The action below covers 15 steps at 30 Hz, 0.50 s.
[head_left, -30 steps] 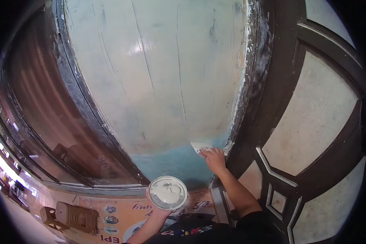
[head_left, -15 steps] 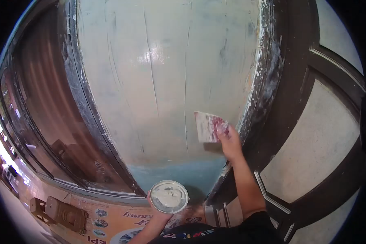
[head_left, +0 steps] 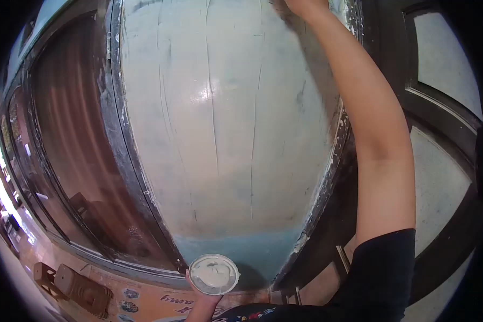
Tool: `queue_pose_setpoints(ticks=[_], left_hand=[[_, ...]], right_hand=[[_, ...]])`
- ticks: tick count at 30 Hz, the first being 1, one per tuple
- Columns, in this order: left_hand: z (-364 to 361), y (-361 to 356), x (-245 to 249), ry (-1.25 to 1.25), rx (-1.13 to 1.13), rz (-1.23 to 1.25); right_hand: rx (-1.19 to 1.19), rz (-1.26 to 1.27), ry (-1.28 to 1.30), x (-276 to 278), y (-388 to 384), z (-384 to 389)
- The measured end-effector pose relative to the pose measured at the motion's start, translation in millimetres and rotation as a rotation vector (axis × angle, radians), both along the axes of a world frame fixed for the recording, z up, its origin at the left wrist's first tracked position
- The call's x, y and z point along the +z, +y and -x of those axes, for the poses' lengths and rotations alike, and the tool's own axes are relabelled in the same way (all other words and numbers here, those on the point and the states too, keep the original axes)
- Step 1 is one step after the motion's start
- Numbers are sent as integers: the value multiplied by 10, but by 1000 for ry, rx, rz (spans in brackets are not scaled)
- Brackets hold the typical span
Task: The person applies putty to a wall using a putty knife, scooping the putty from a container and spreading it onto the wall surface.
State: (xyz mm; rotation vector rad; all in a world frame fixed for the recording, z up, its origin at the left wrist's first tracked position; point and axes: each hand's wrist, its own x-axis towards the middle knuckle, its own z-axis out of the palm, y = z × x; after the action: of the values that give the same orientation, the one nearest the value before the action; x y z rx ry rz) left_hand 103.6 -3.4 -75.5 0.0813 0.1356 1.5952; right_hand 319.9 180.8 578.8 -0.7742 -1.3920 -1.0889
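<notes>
My left hand holds up a round tub from below and its left side. Pale, creamy putty fills part of the tub. My right hand is raised to the top edge of the view, close to the upper right of the wall panel. Its fingers are cut off by the edge, and the putty scraper seen in it half a second ago is out of view. The panel is coated in pale filler with long vertical ridges, and a bare blue strip runs along its bottom.
A dark wooden frame and a window with a brown curtain stand left of the panel. To the right is a dark panelled door. Brown plastic stools sit at lower left beside a printed orange banner.
My right hand has gone from the lower right of the panel up to its top, carrying the scraper out of view. The tub sits slightly lower and further left in view.
</notes>
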Motion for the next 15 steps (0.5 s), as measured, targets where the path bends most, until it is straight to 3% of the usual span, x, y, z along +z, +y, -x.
queue_pose_setpoints(ticks=[3,4,7,8,11,13,15], left_hand=[[50,-48,-72,86,15,0],[68,-73,-114,37,-3,20],[136,-141,-155,23,-38,35],[132,-176,-147,86,-11,39],[198,-192,-155,60,-68,32],[222,-263,-114,16,-95,42],[223,-335,16,127,-146,16]], right_hand=[[112,28,-61,-127,160,84],[6,-96,-158,-211,219,108],[-29,-34,-238,-578,285,131],[-29,-119,-299,-715,246,112],[-245,15,-330,-1191,328,37],[-191,-32,-350,-1550,345,25],[-141,-85,-373,-1911,347,16]])
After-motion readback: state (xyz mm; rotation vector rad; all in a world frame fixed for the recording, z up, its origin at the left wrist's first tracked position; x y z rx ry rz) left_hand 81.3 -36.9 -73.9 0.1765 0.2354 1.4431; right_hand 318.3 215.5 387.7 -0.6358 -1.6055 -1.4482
